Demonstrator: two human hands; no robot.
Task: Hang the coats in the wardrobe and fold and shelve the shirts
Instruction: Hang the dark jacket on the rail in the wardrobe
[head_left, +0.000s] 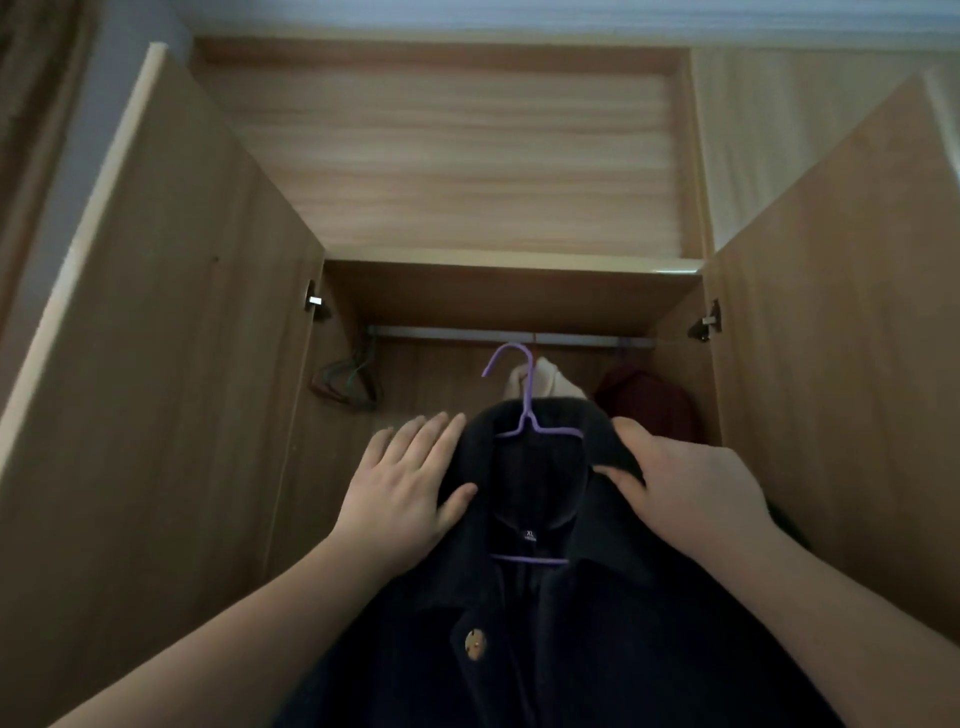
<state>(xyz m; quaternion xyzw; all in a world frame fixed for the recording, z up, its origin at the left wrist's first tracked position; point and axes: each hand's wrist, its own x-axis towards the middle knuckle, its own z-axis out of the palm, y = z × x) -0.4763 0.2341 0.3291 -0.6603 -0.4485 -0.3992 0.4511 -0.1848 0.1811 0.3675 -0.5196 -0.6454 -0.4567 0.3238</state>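
- A dark, fuzzy-textured coat (571, 613) sits on a thin purple wire hanger (524, 410), held up in front of the open wooden wardrobe (156, 364), just below its metal rail (441, 332).
- The hanger's curved hook is just under the rail; whether they touch is unclear.
- The left hand (410, 483) lies flat with straight fingers on the coat's left shoulder.
- The right hand (691, 483) grips the folded collar on the right shoulder, fingers curled.
- A round pale button (475, 644) shows on the coat front.
- Behind the coat, a cream garment (545, 382) and a dark red one (649, 405) hang from the rail; bare wire hangers (345, 387) bunch at its left end.
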